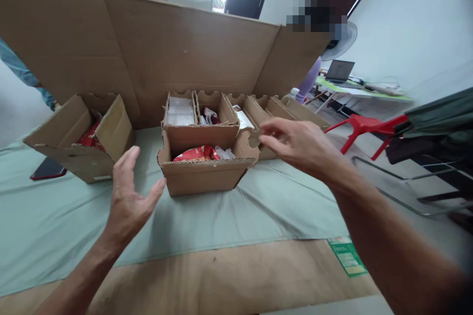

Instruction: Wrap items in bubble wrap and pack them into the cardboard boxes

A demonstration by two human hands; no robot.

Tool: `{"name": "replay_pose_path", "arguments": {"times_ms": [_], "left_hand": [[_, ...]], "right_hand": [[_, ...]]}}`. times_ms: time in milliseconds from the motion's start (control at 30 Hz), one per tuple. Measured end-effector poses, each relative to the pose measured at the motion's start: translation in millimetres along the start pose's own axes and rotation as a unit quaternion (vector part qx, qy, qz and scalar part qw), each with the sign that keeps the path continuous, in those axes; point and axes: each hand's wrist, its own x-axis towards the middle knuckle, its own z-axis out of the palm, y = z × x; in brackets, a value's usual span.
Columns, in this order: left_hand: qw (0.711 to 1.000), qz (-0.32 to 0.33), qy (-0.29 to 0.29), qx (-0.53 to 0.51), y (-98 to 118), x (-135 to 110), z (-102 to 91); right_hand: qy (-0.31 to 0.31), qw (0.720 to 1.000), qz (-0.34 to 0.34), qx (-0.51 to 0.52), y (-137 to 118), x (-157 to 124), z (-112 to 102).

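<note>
A cardboard box (205,175) stands at the front, with a red packet (195,154) and clear plastic-wrapped pieces (224,153) inside. Just left of this box is my left hand (131,192), its thumb and fingers spread and nothing in it. My right hand (291,142) hovers by the box's right end, thumb and fingers apart and slightly bent, holding nothing that I can see. Directly behind stand narrow cardboard bins, one with clear plastic packs (180,110), another with dark red packets (211,115) and a third with a white item (242,118).
A larger open box (86,165) with a red packet stands at left, beside a dark phone-like slab (48,168). Tall cardboard panels (192,49) rise behind. Pale green cloth (207,221) covers the table. A red stool (364,125) and a laptop (340,71) are at right; people are behind.
</note>
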Motion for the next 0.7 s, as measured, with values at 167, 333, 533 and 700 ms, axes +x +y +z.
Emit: {"name": "replay_pose_path", "arguments": {"times_ms": [167,333,533,700], "left_hand": [[0.954,-0.199,-0.140,-0.178,-23,4,17.7],[0.931,-0.205,-0.161,-0.257,2,9,47.1],[0.955,-0.196,-0.127,-0.186,39,-65,5.0],[0.981,-0.148,-0.047,-0.113,36,-62,-52.4]], "right_hand": [[-0.034,0.972,0.039,0.227,39,-39,67],[-0.008,0.929,0.026,0.370,8,-33,126],[0.052,0.929,0.015,0.366,-16,-98,105],[0.040,0.920,-0.069,0.384,-59,-76,85]]}}
